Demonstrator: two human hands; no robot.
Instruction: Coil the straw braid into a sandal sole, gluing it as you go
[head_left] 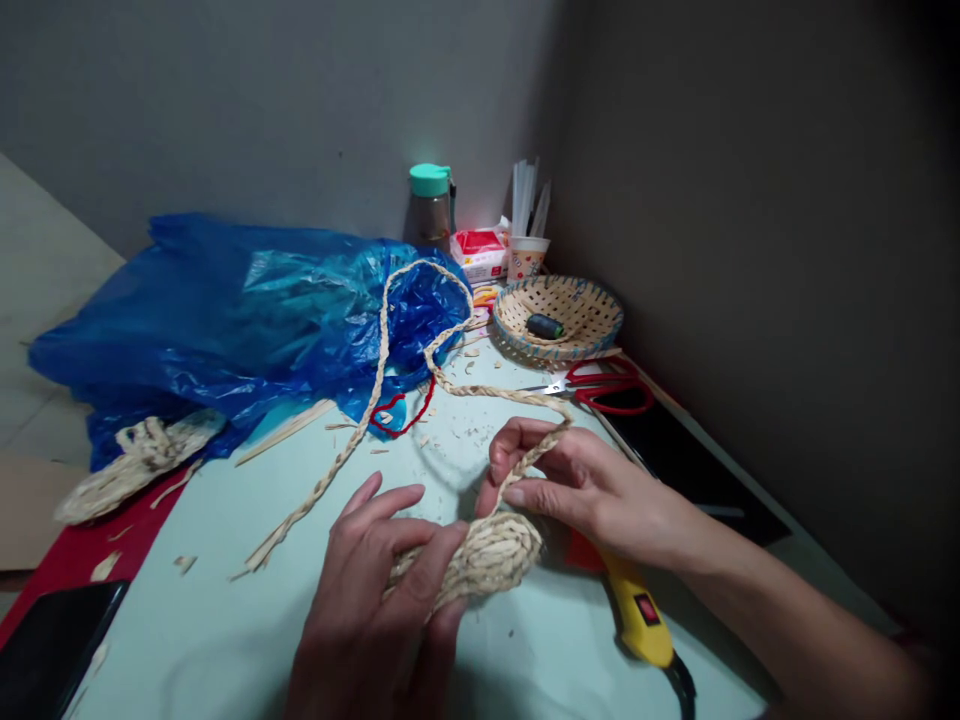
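My left hand grips a coiled disc of braided straw from the near side, fingers wrapped over its edge. My right hand pinches the loose braided straw cord where it meets the coil's top rim. The cord loops away across the pale table, up over a blue plastic bag and back, its free end lying at the table's left middle.
A yellow glue gun lies under my right wrist. Red scissors, a woven basket, a cup of sticks, a red-white packet and a flask stand behind. Another straw coil and a dark phone lie left.
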